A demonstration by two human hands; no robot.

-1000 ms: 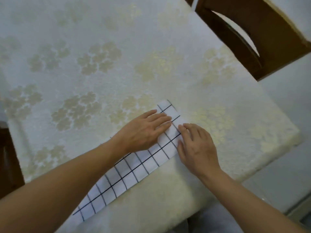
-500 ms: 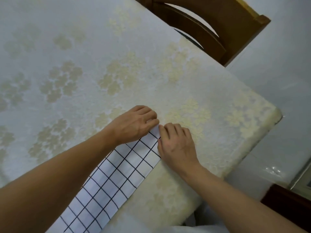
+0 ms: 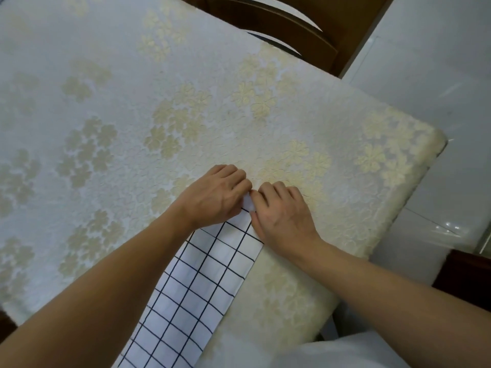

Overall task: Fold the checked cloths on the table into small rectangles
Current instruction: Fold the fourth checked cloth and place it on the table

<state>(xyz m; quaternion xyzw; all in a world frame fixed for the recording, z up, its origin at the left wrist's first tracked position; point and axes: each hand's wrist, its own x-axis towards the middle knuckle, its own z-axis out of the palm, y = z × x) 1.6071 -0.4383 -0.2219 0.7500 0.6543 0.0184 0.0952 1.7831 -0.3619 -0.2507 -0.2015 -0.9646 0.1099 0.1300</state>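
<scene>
A white cloth with a black check (image 3: 196,282) lies folded into a long narrow strip, running from the near table edge up to the middle. Both hands sit at its far end. My left hand (image 3: 215,197) has curled fingers gripping the far left corner of the strip. My right hand (image 3: 281,213) grips the far right corner, fingers curled under. Only a small white bit of the end shows between the two hands.
The table (image 3: 132,115) wears a white lace-like cover with pale gold flowers. Its right corner (image 3: 435,144) drops off to a light tiled floor. A dark wooden chair (image 3: 287,19) stands behind the far edge. Dark wood (image 3: 462,272) shows low at the right.
Both hands slid up the strip to its far end and their fingers curled from flat pressing into a grip on the corners. The view shifted, turning the strip more upright.
</scene>
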